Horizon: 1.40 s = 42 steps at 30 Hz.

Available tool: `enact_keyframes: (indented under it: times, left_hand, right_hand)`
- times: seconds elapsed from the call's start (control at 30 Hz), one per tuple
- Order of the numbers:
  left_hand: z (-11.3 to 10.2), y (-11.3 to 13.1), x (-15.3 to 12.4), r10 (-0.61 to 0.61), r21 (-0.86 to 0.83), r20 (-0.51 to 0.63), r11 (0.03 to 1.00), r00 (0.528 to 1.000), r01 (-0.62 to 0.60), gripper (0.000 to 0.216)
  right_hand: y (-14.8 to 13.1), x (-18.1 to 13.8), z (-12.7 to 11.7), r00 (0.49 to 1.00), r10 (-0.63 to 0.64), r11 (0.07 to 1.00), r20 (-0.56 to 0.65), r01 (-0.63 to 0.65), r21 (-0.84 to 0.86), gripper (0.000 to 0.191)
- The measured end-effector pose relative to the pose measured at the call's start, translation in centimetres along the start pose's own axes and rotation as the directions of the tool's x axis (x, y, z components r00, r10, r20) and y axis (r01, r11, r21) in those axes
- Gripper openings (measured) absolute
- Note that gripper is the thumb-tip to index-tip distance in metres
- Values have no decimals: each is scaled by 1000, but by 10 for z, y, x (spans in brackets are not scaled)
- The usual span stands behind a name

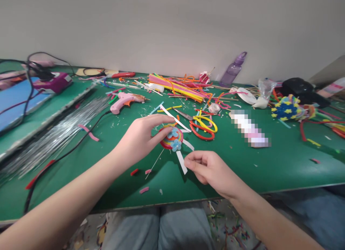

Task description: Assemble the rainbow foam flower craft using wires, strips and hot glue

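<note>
Between the thumb and fingers of my left hand (pixel 142 135) is a small round coiled ornament (pixel 167 144) in red, yellow and orange, with blue flowers on its face. White ribbon (pixel 180 160) tails hang from its lower right side. My right hand (pixel 208 167) is closed in a pinch at the edge of the lower tail. Just beyond the ornament, a loose white strip (pixel 172 117) runs across the table. Yellow-and-red-handled scissors (pixel 202 126) lie to its right. A thin stick or wire slants below the ornament; where it attaches is unclear.
Left of my hands rests a pink glue gun (pixel 125 101), its black cord (pixel 81 144) trailing toward the front edge. Silvery wires (pixel 61 135) lie farther left. Pipe cleaners (pixel 175 86) are heaped at the back, near a purple bottle (pixel 232 72). Scraps dot the green table (pixel 231 181).
</note>
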State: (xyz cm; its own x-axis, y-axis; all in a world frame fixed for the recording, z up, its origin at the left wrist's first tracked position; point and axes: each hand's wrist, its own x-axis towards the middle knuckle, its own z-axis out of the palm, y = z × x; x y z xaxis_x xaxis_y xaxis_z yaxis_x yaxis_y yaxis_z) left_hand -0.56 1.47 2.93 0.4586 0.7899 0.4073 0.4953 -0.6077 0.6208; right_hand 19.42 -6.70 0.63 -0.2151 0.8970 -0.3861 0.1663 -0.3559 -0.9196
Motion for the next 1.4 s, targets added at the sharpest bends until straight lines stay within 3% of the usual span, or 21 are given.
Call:
enact_keyframes:
  times: [0.27, 1.4]
  left_hand:
    - [2, -2, -1, 89, -23, 6, 996, 996, -88, 23]
    - [2, -1, -1, 43, -46, 28, 998, 999, -42, 22]
  right_hand:
    - [2, -6, 0, 1000, -2, 1000, 15, 1, 16, 29]
    - [6, 9, 2, 1000, -21, 1000, -9, 21, 3, 28]
